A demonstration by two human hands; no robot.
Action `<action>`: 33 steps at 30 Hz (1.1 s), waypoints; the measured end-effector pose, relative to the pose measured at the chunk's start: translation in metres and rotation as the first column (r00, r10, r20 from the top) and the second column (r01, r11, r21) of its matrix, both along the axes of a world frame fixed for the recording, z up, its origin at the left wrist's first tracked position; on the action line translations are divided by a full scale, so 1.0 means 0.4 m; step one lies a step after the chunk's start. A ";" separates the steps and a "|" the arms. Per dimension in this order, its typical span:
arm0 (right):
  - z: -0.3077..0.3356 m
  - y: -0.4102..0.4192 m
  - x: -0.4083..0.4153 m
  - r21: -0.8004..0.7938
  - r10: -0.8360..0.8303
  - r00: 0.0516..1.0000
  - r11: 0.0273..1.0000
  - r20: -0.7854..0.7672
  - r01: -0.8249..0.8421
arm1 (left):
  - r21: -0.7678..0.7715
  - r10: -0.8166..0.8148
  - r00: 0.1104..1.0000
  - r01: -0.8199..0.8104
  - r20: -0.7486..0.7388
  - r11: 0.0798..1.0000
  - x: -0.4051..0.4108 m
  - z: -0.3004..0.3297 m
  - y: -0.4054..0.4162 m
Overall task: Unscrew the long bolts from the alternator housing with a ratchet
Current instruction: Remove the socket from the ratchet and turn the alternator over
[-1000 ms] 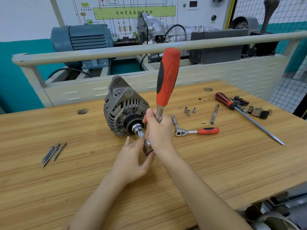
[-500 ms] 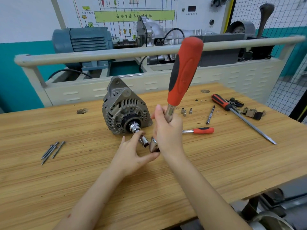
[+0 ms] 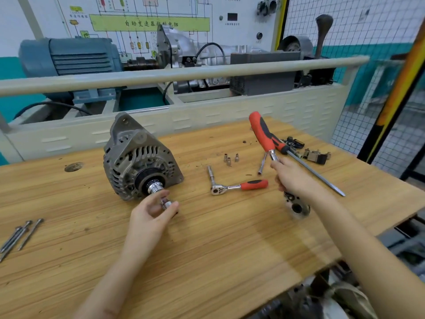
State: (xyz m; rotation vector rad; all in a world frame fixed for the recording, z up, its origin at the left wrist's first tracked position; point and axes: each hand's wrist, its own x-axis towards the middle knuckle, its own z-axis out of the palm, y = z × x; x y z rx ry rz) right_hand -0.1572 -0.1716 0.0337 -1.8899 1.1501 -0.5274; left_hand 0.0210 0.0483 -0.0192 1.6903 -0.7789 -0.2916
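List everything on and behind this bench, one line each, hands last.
alternator: one, grey, standing left of centre on the bench
socket: one, silver, at the alternator's shaft, in the left hand
large ratchet: one, red and black handle, raised at right in the right hand
small ratchet: one, red handle, lying mid-bench
long bolts: about four, dark, near the left edge
small sockets: three, silver, behind the small ratchet
extension bar: one, silver, beside the large ratchet
screwdriver: one, red handle, far right
small parts: a few, dark, far right
bench: one, wooden
motor: one, blue, behind the rail
left hand: pinching the socket
right hand: gripping the large ratchet
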 end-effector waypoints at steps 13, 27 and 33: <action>-0.099 -0.206 0.037 -0.459 -0.341 0.695 0.888 -0.634 0.017 | 0.035 -0.031 0.999 0.032 -0.040 0.999 0.001 0.008 0.009; -0.085 0.365 0.279 0.701 0.057 0.810 0.467 0.584 -0.539 | -0.082 -0.082 0.878 0.050 -0.471 0.995 0.055 0.008 0.003; -0.118 0.366 0.284 -0.100 0.345 0.898 0.939 0.274 -0.330 | -0.257 -0.330 0.546 0.208 -0.770 0.944 0.087 0.025 -0.002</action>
